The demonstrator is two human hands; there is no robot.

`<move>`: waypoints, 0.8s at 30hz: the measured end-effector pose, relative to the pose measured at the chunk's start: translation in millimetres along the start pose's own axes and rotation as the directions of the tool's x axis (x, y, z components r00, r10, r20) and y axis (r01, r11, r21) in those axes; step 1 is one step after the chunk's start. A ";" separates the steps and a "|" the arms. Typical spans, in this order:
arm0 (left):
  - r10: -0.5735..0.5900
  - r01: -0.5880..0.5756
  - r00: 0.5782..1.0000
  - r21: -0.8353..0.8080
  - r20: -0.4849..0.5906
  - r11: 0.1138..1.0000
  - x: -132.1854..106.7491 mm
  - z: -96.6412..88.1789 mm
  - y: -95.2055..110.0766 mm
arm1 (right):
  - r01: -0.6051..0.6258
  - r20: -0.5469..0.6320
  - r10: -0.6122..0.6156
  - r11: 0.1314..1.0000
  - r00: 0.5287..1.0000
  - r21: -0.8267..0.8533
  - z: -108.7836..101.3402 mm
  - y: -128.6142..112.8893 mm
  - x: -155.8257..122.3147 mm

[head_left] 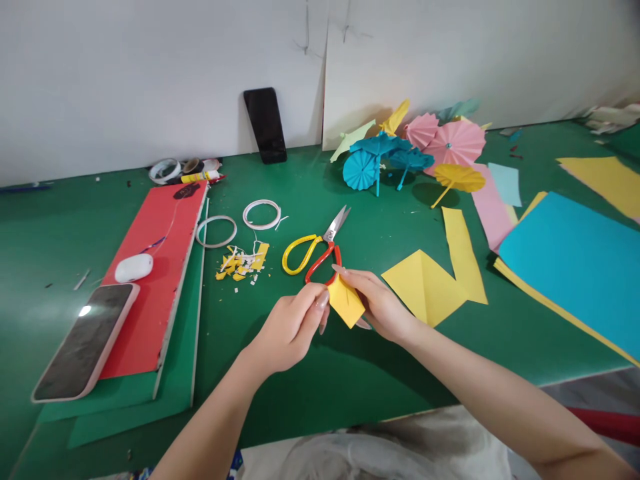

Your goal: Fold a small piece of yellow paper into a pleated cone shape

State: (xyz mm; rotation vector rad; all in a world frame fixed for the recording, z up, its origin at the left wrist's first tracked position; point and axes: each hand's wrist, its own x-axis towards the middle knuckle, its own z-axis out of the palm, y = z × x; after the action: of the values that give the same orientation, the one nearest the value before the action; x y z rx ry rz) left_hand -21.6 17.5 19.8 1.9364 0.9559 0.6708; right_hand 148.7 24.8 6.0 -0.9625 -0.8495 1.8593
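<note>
Between my two hands is a small folded piece of yellow paper (347,303). My left hand (295,327) pinches its left edge between thumb and fingers. On the other side, my right hand (383,303) grips the paper's upper right edge, with some fingers hidden behind it. Just beyond lie scissors (320,250) with one yellow and one red handle, blades pointing away to the upper right. A creased yellow square (423,287) rests on the table right of my right hand, touching a yellow strip (464,257).
Paper umbrellas (413,157) in several colours stand against the back wall. Blue sheets (575,260) lie at right. Tape rings (261,215) and yellow scraps (243,261) are left of the scissors. A phone (87,343) and white case (134,267) rest on a red board (150,267); another phone (265,125) leans behind.
</note>
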 end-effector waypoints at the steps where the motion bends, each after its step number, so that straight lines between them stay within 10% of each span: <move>1: 0.003 -0.003 1.000 0.021 0.002 1.000 0.4 0.2 -0.2 | 0.004 0.001 -0.004 1.000 1.000 -0.008 -0.1 0.0 0.0; 17: -0.121 0.121 0.992 0.002 0.047 0.993 3.9 -3.6 2.4 | 0.062 0.134 -0.007 0.910 0.991 -0.409 -2.0 -12.5 -0.3; 24: -0.271 0.263 0.957 -0.079 -0.102 0.961 5.3 -2.4 1.2 | 0.021 0.187 0.036 0.956 0.982 -0.293 -5.1 -14.4 5.1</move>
State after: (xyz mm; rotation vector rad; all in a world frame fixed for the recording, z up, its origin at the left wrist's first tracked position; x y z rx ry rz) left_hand -20.0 22.6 22.4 1.6863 1.2249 0.6490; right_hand 156.8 36.1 14.2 -0.9757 -1.2683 1.8862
